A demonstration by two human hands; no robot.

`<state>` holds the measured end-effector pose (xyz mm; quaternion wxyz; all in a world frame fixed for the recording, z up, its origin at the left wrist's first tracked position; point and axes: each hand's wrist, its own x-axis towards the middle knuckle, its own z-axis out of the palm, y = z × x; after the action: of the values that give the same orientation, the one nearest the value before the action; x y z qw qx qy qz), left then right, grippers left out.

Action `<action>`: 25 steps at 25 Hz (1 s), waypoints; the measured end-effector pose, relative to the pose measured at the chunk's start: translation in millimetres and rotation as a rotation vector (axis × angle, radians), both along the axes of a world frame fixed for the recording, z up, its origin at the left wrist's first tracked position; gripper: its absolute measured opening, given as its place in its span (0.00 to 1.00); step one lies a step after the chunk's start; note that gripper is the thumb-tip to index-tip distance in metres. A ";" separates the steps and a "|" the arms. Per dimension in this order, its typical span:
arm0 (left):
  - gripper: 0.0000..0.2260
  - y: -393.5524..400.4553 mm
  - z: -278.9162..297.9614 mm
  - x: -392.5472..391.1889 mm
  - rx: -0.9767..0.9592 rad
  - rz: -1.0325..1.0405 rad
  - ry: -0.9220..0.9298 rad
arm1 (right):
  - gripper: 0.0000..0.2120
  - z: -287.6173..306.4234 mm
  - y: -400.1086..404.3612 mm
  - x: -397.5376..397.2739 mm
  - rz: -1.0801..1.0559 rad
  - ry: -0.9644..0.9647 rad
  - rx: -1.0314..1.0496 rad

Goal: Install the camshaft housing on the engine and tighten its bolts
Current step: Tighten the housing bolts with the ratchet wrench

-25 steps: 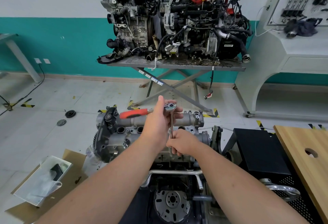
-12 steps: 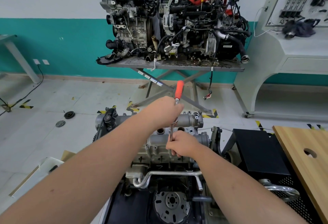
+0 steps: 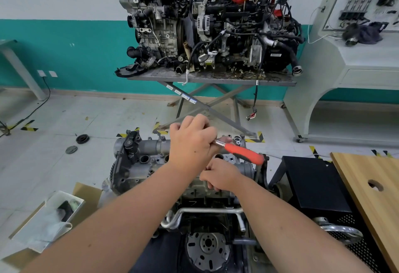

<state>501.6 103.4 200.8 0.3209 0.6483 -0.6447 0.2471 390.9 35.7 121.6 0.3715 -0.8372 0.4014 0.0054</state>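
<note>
The left hand (image 3: 192,145) grasps the ratchet wrench (image 3: 239,151) head at frame centre for turning, while the right hand (image 3: 220,175) grips the hidden extension, steadying it on the camshaft housing (image 3: 146,160)

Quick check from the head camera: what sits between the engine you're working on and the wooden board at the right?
In the head view, a black perforated cabinet stands between the engine and the wooden board, with a chrome ring lying on it.

We saw a red-orange handle on our ratchet (image 3: 243,152) above the grey camshaft housing (image 3: 149,160). The wall band (image 3: 64,54) was teal; yellow-black striped tape (image 3: 255,140) marked the floor.
</note>
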 end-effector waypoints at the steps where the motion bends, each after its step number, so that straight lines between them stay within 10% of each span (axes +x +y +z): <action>1: 0.27 -0.7 -6.0 -4.5 -0.012 -0.016 0.102 | 0.11 0.0 0.6 -0.8 0.002 -0.049 0.004; 6: 0.11 0.0 -13.3 -26.9 0.004 -0.395 1.073 | 0.12 -3.4 -1.1 3.9 -0.017 0.003 0.000; 13: 0.17 -11.8 4.4 -10.2 0.199 -0.390 1.995 | 0.10 -9.0 -6.4 3.0 -0.031 -0.004 0.072; 17: 0.14 -17.6 23.8 -3.2 0.454 -0.177 1.787 | 0.09 -6.6 -5.4 2.8 -0.029 0.004 0.060; 25: 0.22 -10.5 66.8 3.0 0.869 -0.103 0.601 | 0.12 -3.9 -2.6 1.5 0.002 0.043 -0.018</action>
<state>504.6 92.9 267.6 0.2048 0.7313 -0.5983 -0.2554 392.5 33.1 117.7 0.3550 -0.8407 0.4085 0.0203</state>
